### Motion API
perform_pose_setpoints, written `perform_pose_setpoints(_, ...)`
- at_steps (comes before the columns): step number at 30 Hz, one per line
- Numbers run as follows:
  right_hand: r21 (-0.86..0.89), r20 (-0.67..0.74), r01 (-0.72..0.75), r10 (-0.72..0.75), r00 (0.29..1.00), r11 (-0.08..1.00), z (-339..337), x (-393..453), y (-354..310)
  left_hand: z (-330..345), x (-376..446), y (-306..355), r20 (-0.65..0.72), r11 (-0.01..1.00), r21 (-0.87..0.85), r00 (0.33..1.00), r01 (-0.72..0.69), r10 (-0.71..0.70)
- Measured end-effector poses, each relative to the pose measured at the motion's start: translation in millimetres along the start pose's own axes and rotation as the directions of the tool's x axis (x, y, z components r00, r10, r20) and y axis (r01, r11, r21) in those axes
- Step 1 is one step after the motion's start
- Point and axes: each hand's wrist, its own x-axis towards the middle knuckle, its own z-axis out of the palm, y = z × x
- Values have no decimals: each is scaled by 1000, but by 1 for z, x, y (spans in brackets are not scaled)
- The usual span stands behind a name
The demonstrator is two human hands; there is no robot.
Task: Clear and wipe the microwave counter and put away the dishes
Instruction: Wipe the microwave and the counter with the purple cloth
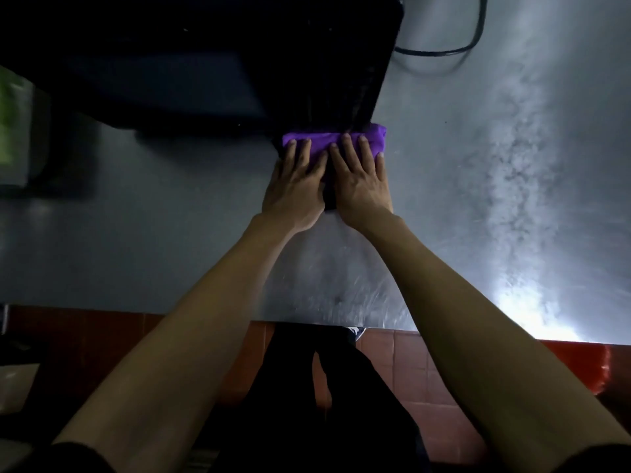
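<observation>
Head view. My left hand (pixel 295 186) and my right hand (pixel 358 182) lie side by side, palms down, on a purple cloth (pixel 327 143). The fingers of both hands are straight and spread flat; they press the cloth and do not curl round it. The two hands almost touch along their inner edges.

The cloth is folded into a narrow band, wider than both hands together. Its colour is a vivid purple, and its surface looks soft and slightly creased. Its far edge lies against the lower front corner of the black microwave (pixel 211 63). Its right end sticks out just past the microwave's corner.

The cloth rests on the steel desk (pixel 478 199). The desk surface is dull grey, with bright streaked glare on the right side. A black cable (pixel 474 39) loops on the desk behind the microwave. Red floor tiles (pixel 403 363) show below the desk's near edge.
</observation>
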Motion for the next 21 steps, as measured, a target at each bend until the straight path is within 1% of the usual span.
perform_pose_setpoints(5, 15, 0, 10, -10, 1000, 1000, 8, 11, -34, -9, -8, -41, -11, 1000, 6, 1000, -13, 13)
perform_pose_setpoints(10, -44, 25, -1, 2, 1000, 999, 21, 27, -83, -17, -16, -94, -19, 1000, -10, 1000, -12, 12)
perform_pose_setpoints(15, 17, 6, -5, 5, 1000, 1000, 31, 40, -137, -26, -28, -151, -38, 1000, 7, 999, -28, 28)
perform_pose_setpoints(21, -15, -1, -42, 42, 999, 999, 49, 55, -187, -32, -39, -202, -74, 999, 18, 996, -49, 50)
